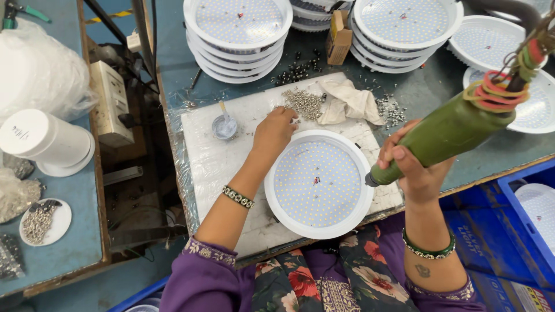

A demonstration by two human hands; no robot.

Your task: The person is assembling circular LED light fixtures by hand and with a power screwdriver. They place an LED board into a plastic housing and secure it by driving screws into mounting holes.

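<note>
A round white lamp panel (318, 182) dotted with small yellow diodes lies on a white slab (211, 156) in front of me. My left hand (275, 129) reaches past the panel's far rim, its fingertips in a pile of small silver screws (304, 103). My right hand (411, 167) grips a green electric screwdriver (448, 132), held slanted with its tip at the panel's right rim. Coloured rubber bands wrap the tool's upper end.
Stacks of the same white panels (238, 34) stand at the back, more at the right (404, 29). A cloth (347, 101), a small paste pot (224, 126), a cardboard box (338, 40) and black screws lie about. Blue crates (520, 225) sit at right; a side table at left holds white cups.
</note>
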